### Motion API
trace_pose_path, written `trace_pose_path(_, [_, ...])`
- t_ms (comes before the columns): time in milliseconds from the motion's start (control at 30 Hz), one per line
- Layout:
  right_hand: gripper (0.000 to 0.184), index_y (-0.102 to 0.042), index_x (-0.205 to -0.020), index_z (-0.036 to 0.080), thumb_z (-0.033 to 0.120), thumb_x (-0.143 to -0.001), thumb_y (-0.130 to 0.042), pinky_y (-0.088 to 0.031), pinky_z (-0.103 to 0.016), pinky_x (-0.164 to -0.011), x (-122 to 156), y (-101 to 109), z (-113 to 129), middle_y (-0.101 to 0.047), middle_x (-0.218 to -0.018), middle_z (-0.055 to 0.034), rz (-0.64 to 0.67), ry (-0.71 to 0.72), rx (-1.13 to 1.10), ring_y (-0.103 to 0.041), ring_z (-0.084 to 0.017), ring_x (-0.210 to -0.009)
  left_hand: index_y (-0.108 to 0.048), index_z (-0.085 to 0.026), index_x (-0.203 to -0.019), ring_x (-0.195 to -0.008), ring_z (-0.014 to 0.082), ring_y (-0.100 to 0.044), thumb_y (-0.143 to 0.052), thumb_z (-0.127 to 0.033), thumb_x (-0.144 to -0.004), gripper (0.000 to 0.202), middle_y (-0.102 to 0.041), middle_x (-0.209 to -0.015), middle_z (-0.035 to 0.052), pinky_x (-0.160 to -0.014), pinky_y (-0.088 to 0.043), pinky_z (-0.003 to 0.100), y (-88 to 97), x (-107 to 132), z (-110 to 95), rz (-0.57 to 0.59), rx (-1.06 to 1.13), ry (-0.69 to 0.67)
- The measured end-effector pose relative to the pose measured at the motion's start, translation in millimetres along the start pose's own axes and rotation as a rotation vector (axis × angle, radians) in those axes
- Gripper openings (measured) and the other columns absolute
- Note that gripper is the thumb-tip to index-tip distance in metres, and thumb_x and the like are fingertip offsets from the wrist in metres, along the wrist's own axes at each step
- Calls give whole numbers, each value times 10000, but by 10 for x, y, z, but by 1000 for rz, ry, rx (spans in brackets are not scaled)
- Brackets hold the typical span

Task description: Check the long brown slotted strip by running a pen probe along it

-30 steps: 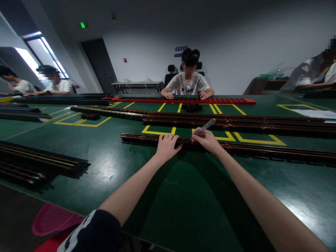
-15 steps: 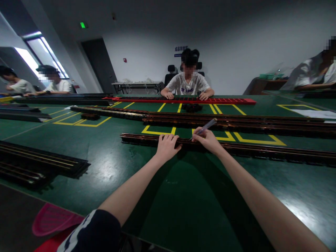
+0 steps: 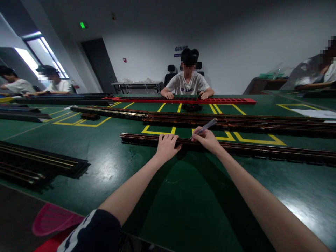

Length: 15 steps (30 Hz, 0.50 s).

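Note:
A long, dark strip with copper-coloured lines [image 3: 262,150] lies across the green table [image 3: 168,217] in front of me. My left hand [image 3: 168,146] rests over it, fingers curled over the far edge and thumb along the near side. To the right, my right hand [image 3: 206,140] is closed around a pen with a clear barrel [image 3: 209,125]. The pen leans to the right, and its tip points down at the strip between my two hands. The fingertips partly hide where the tip meets the strip.
Similar strips [image 3: 236,124] lie stacked beyond, and more [image 3: 44,159] are at the left. A red tray [image 3: 231,101] lies before a person [image 3: 187,82] seated opposite. Yellow tape lines mark the table. A pink chair [image 3: 55,219] stands at the lower left.

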State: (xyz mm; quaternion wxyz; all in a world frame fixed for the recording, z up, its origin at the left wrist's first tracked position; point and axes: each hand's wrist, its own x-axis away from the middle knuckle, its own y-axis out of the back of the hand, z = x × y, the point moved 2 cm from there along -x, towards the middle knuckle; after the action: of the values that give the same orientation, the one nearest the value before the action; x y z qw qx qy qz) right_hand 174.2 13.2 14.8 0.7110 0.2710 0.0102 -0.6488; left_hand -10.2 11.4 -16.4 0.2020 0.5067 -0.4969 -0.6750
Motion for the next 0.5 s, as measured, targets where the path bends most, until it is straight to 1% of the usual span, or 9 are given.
trace_pose_path(133, [166, -546, -741, 192, 346, -752, -607, -506, -329, -704, -6, -1, -12, -651, -640, -28, -7, 7, 7, -646, -178, -654, -592, -193, -1146, -1067, 263, -563, -459, -403, -896, 353, -654, -1138, 94, -963, -364, 452, -3, 2, -11, -15, -7, -3])
trace_pose_path(333, [165, -545, -728, 192, 346, -743, -604, -506, -326, -694, -19, -2, -24, -653, -627, -28, -3, 20, 0, -649, -180, -645, -594, -205, -1138, -1067, 259, -563, -480, -383, -884, 331, -657, -1139, 76, -959, -366, 446, -8, -2, -18, -17, -13, 11])
trace_pose_path(500, [158, -548, -732, 196, 344, -745, -602, -506, -322, -696, -15, -4, -29, -656, -630, -25, -6, 17, 5, -649, -178, -651, -593, -201, -1141, -1073, 260, -562, -477, -383, -884, 335, -656, -1146, 81, -971, -362, 452, 11, -1, -17, -17, -9, 12])
